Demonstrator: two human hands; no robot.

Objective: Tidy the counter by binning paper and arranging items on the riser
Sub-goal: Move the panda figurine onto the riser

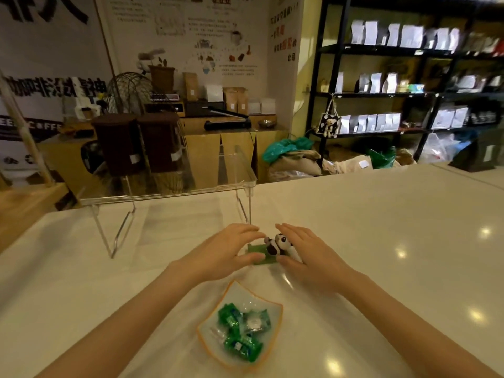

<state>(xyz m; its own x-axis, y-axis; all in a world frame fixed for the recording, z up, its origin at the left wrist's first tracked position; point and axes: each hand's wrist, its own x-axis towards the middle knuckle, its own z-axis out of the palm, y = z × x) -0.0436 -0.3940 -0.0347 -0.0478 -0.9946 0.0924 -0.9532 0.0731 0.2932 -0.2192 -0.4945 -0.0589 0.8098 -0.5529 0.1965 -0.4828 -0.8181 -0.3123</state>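
A small panda figure [276, 242] on a green base [259, 252] stands on the white counter, just in front of the clear acrylic riser [169, 192]. My left hand [226, 252] cups the base from the left, thumb at its front edge. From the right, my right hand [305, 255] presses against the same base, fingers stretched past the panda. Both hands touch the figure's base, which rests on the counter. Nearer to me sits a small white dish [275, 309] with an orange rim, holding several green wrapped candies [240, 331].
The riser stands at the counter's far left edge on thin clear legs [120, 236]. Two brown bins [136, 143] show behind it. Black shelves with white bags [395, 83] fill the right background. The counter [381, 241] stretches to the right.
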